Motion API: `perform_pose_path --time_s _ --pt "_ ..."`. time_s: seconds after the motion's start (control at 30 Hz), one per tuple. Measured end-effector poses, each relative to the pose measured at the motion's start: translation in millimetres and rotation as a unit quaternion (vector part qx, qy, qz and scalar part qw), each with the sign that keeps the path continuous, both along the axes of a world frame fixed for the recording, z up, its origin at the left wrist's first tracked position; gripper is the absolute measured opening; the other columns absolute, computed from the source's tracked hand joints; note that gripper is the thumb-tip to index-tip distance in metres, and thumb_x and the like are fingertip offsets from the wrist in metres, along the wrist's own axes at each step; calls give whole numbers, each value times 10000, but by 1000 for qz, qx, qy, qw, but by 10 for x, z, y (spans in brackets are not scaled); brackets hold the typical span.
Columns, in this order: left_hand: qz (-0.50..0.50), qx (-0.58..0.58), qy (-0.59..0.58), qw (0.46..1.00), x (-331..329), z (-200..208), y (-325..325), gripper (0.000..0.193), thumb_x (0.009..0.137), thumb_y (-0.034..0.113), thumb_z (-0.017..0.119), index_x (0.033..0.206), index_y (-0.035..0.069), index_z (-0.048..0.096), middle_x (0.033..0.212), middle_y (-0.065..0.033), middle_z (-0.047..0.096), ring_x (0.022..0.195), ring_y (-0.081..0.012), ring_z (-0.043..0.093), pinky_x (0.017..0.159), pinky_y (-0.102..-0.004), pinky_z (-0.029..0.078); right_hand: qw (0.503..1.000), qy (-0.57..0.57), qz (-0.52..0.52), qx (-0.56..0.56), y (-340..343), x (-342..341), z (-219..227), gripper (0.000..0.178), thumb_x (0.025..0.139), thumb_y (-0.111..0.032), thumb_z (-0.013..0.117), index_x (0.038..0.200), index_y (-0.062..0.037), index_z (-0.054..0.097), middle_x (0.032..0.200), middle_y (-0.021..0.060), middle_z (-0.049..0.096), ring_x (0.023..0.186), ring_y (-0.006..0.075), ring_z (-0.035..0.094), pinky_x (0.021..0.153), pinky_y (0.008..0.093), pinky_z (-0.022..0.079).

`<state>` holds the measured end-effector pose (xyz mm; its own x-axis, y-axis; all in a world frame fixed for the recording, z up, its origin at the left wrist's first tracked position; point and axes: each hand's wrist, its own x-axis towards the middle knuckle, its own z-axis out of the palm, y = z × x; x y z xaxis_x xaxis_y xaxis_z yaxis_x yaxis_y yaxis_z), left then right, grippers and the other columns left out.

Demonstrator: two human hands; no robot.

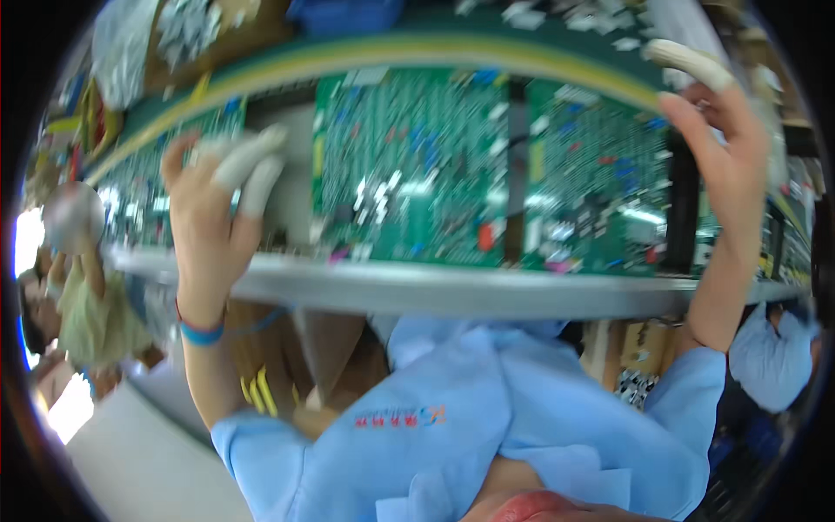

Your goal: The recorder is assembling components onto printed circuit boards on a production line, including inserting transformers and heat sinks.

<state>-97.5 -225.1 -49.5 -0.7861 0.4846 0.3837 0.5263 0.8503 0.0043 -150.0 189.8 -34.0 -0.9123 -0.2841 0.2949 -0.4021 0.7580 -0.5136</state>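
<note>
Flanking board edges [329,191], hands [738,148] apart

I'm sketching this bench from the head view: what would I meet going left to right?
Co-worker in yellow-green → left hand → large green board → narrower green board → right hand.

12 o'clock: circuit board [409,174], smooth green, glossy, streaked with bright reflections; blurred parts make its face look rough. Just below centre: long grey rail [470,291], metal by its look, smooth, soft sheen. 6 o'clock: pale blue shirt [557,383], matt woven cloth, creased. 10 o'clock: bag [126,52], clear crinkled plastic, shiny. 2 o'clock: off-white finger cover [691,63], matt, rubber-like. Toward 4: box [644,339], matt brown cardboard.
</note>
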Motion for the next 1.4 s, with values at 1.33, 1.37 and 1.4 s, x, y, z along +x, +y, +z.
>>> perform_pose_path --time_s 1.33,1.37,1.4 --pt "29 195 -6 980 -2613 322 1225 233 878 104 540 1067 82 675 1040 -165 638 941 -354 615 844 -416 494 848 -235 -38 -474 403 -4152 326 220 944 -54 499 1125 48 568 981 146 593 803 168 603 560 248 537" --pt "30 191 -4 981 -2799 224 1301 233 878 104 540 1067 82 675 1040 -165 638 941 -354 615 844 -416 494 847 -234 -35 -477 415 -4079 343 220 944 -54 499 1125 48 568 981 146 593 803 168 603 560 248 537" --pt "40 168 21 985 -2973 114 1346 241 882 101 529 1073 89 677 1071 -161 627 963 -346 608 851 -418 495 792 -262 11 -551 390 -3910 364 249 952 -83 510 1159 53 540 987 151 586 831 169 605 590 233 550"
